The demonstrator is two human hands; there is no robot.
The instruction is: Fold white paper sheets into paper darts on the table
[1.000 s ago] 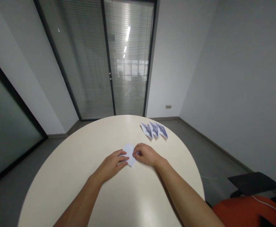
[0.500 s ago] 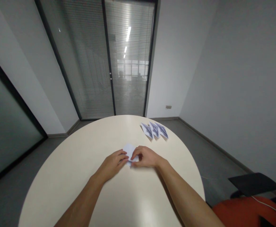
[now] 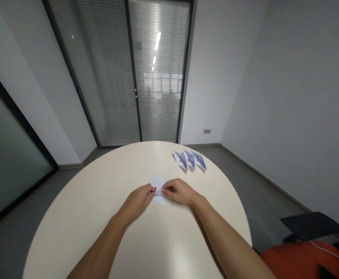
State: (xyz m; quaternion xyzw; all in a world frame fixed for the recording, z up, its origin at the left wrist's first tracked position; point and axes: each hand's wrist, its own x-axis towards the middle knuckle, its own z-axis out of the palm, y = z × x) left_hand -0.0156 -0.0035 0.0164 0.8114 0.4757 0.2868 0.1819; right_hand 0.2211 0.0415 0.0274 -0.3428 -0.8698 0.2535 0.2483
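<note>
- At the middle of the round desk point(image 3: 79, 201), between my two hands: a sheet of white paper point(image 3: 158, 181), partly hidden by fingers.
- Left hand point(image 3: 139, 199): thumb and fingertips pinching the paper at its left side.
- Right hand point(image 3: 178, 190): fingertips gathered on the right side, gripping it too. A narrow fold seems to cross the sheet from pinch to pinch; layers too fine to make out.
- Judgement on this fold: keep both pinches level and pull evenly outward, so the line stays straight. Match the edges before pressing, then run a thumb from the middle out to each end. Too hard a tug could skew or tear it.
- Wrists best kept low, the sheet backed by the desk for a sharp crease.
- Three folded papers point(image 3: 189, 159) overlap in a row beyond my right hand, close to the far right rim. A wide sweep forward on that side might nudge them.
- More room to my left and toward me, where the desktop runs on between my forearms; the rim is well apart from the sheet.
</note>
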